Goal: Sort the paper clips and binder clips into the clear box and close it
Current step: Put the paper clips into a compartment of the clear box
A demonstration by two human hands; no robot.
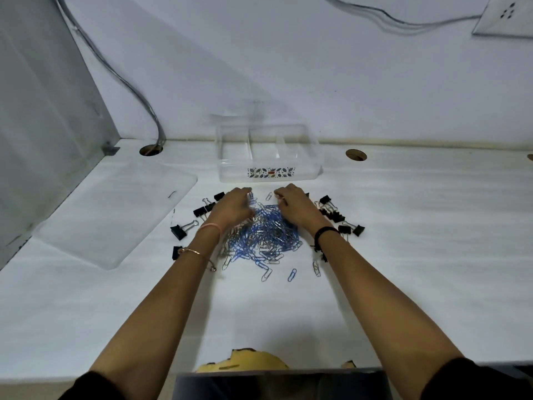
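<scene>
Blue and silver paper clips [265, 235] lie heaped just before the open clear box [269, 172], with black binder clips [334, 216] on either side. The left hand [233, 209] and right hand [294, 206] rest on the heap; whether they grip anything is unclear.

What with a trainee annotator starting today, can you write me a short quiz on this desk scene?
1. True or false: the clear box already holds some clips.
2. Where does the lid lie? A: flat on the desk, left of the clips. B: on the box. C: right of the clips.
3. Fill in: the left hand and right hand reach into a heap of blue and silver ___ clips.

Key: 1 false, its compartments look empty. 2 A. 3 paper.
</scene>
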